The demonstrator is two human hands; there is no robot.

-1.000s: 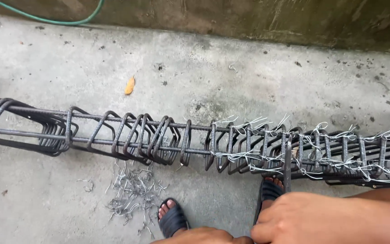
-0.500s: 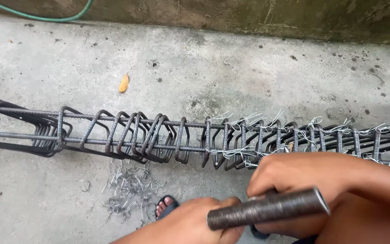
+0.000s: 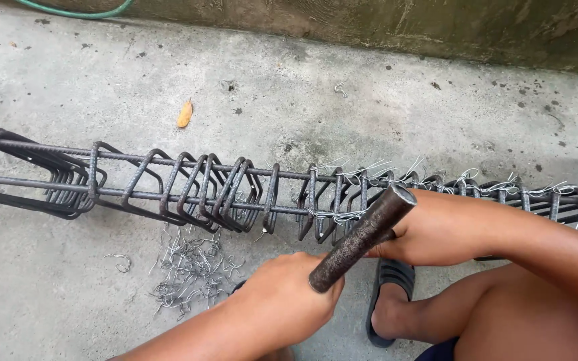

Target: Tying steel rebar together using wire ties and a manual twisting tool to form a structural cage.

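I see both hands, left hand (image 3: 285, 301) and right hand (image 3: 426, 230), clamped around a dark round steel pipe (image 3: 362, 237), fingers wrapped at each end.

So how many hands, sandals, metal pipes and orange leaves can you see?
Hands: 2, the left hand and the right hand
Sandals: 1, a dark sandal
Metal pipes: 1, a dark pipe that the left hand grips
Orange leaves: 1, a leaf on the concrete
Total: 5

floor (image 3: 342, 113): bare stained concrete.
rebar cage (image 3: 188, 190): lies just beyond the hands.
wire scraps (image 3: 192, 271): heaped left of the hands.
dry leaf (image 3: 184, 114): farther off, beyond the cage.
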